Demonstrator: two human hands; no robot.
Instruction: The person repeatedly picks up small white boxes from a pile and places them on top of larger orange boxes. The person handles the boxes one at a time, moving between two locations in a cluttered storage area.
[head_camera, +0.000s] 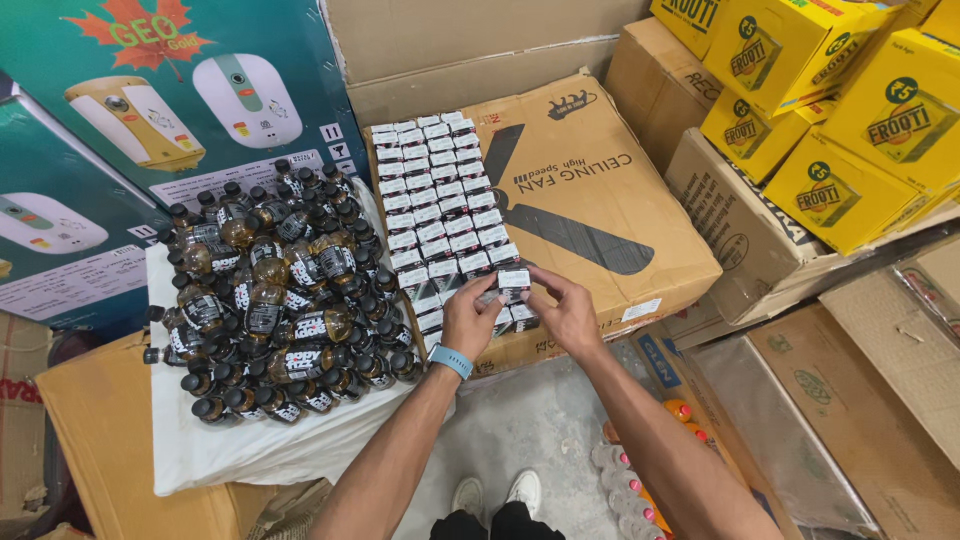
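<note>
— Cardboard everywhere, stacked right up the walls: brown cartons, and on the right a heap of glossy yellow cartons tilted at all angles. What's in the middle?

— One big flat brown carton with a black fan-blade print, lying like a table top. Behind it to the left lean two teal printed boxes showing rounded white and gold appliances.

— And that dark mass to the left?

— A cluster of small plastic bottles, amber liquid, black caps, wrapped labels, packed shoulder to shoulder on a white sheet that drapes over a plain brown box. They crowd right up against the flat carton's left edge.

— So what's on the flat carton?

— Neat rows of small packs, little rectangles, white on top with dark and red bands, laid edge to edge in a long block running from the far side toward the person. Bare cardboard to their right.

— The hands?

— Both at the near end of that block. The left hand, with a light blue wristband, has its fingers curled around a small pack, and the right hand pinches the same pack from the other side. It sits just above the last row, at the carton's near edge.

— Below them?

— Grey concrete floor, white shoes, and a few pale and coloured bottle tops beside the right forearm.
</note>
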